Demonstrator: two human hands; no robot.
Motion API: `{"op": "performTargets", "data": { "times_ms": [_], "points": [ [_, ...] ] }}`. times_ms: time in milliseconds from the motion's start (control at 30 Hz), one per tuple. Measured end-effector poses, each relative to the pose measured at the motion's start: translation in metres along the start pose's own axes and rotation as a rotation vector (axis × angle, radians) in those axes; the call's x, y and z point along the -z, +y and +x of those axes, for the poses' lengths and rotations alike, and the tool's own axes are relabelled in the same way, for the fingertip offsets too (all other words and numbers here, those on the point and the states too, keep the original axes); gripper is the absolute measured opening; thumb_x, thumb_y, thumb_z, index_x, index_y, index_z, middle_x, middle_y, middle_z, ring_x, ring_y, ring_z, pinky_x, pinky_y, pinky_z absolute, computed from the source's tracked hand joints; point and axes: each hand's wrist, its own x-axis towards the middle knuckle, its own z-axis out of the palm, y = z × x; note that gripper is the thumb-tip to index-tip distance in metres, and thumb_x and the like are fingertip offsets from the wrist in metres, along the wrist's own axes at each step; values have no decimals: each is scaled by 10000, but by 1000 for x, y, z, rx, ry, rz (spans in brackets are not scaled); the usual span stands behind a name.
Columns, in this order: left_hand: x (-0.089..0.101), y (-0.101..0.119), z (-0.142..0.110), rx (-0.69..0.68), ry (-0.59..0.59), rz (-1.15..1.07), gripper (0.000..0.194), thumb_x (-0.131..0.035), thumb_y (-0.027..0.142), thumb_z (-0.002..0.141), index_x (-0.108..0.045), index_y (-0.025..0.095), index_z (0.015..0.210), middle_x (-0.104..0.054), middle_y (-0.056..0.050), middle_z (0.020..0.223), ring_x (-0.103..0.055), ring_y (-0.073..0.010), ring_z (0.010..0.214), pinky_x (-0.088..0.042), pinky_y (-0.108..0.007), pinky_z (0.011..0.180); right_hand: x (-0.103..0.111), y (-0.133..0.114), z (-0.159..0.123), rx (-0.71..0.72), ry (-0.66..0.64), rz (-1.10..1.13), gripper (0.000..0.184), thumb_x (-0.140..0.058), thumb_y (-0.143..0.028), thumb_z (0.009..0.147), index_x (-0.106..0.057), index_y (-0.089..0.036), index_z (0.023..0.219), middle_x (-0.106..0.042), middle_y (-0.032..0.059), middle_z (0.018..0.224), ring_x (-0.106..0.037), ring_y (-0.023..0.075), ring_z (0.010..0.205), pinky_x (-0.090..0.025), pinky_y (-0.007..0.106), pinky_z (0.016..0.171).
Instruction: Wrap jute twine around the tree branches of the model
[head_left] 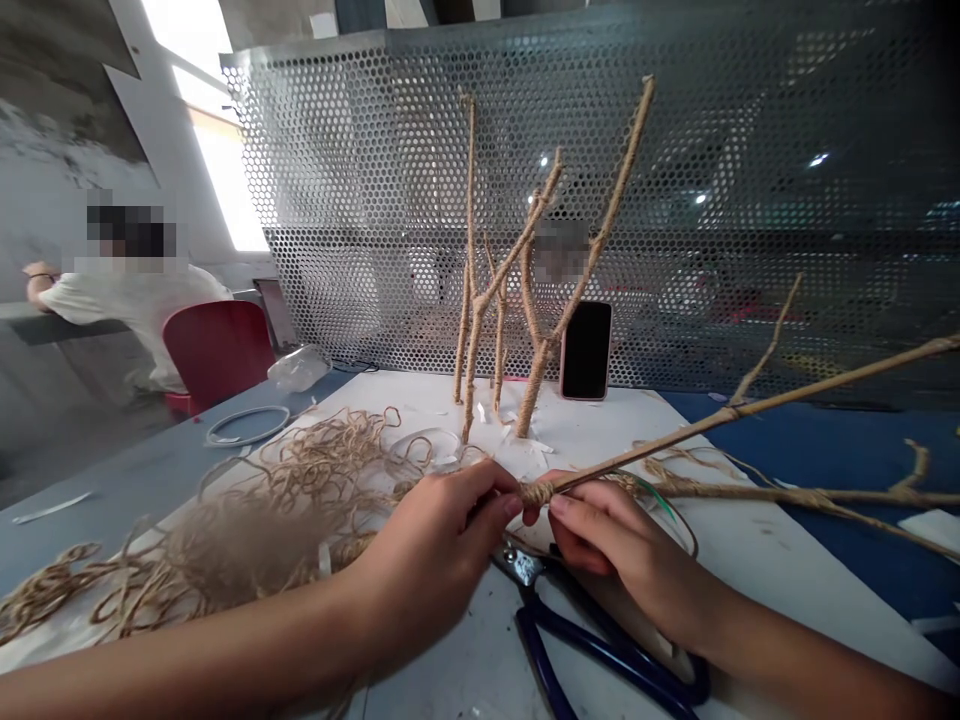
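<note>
Between my two hands lies the near end of a long bare branch, with several turns of jute twine wound round its tip. My left hand pinches the wrapped tip between thumb and fingers. Just to the right, my right hand grips the branch from below, thumb along its side. The branch slants up to the right and carries a thin side twig. Beneath both hands rest pruning shears with dark blue handles, their blades partly hidden. A loose heap of jute twine spreads to the left.
Several twine-wrapped branches stand upright at the back, near a phone propped against a perforated metal screen. Another branch lies on the right. A white ring sits at left. A person sits beyond, on a red chair.
</note>
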Motion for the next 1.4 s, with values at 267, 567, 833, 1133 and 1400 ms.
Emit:
{"op": "performTargets", "data": {
  "times_ms": [267, 567, 833, 1133, 1400],
  "points": [
    [-3, 2, -1, -18, 21, 15, 178, -412, 276, 861, -558, 184, 819, -533, 28, 623, -417, -102, 556, -318, -211, 524, 4, 0, 1, 4, -29, -68, 362, -452, -389, 834, -329, -197, 553, -247, -57, 502, -226, 90, 471, -164, 248, 452],
    [-1, 4, -2, -21, 21, 37, 164, -419, 268, 861, -551, 187, 809, -533, 31, 625, -423, -99, 559, -321, -213, 531, 1, -1, 0, 6, -33, -83, 325, -432, -381, 858, -407, -185, 600, -291, -56, 512, -246, 88, 484, -186, 243, 452],
    [1, 3, 3, -5, 53, 135, 218, -394, 328, 878, -566, 194, 861, -605, -2, 705, -507, -132, 638, -354, -241, 582, 1, 0, 2, 11, -16, -107, 368, -390, -398, 885, -431, -179, 592, -402, -41, 498, -304, 79, 460, -216, 232, 448],
    [3, 1, 2, -84, 138, 365, 176, -407, 322, 870, -547, 221, 903, -624, 0, 724, -514, -136, 589, -343, -239, 543, -1, -1, 0, 55, 93, -198, 357, -412, -399, 871, -478, -176, 601, -404, -41, 498, -359, 89, 485, -257, 221, 458],
    [2, -3, 1, -156, 164, 440, 136, -392, 303, 885, -497, 234, 935, -622, 3, 780, -540, -141, 626, -364, -252, 575, -1, 1, -1, 54, 107, -179, 347, -420, -375, 866, -532, -171, 609, -430, -40, 480, -356, 79, 452, -235, 211, 425]
  ]
}}
